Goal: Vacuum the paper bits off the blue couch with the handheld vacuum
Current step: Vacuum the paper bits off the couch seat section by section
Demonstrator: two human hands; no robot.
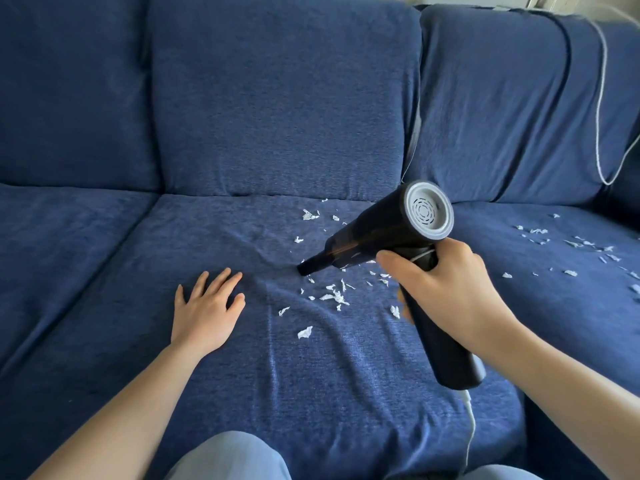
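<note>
1. The right hand (446,282) grips the black handheld vacuum (391,237) by its handle, nozzle touching the blue couch (277,116) seat.
2. The left hand (207,306) lies flat, fingers spread, on the cushion.
3. Paper bits (334,296) lie scattered beside the nozzle and on the right cushion.

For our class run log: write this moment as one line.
right hand grips handheld vacuum | nozzle on couch | left hand flat | paper bits remain
</note>
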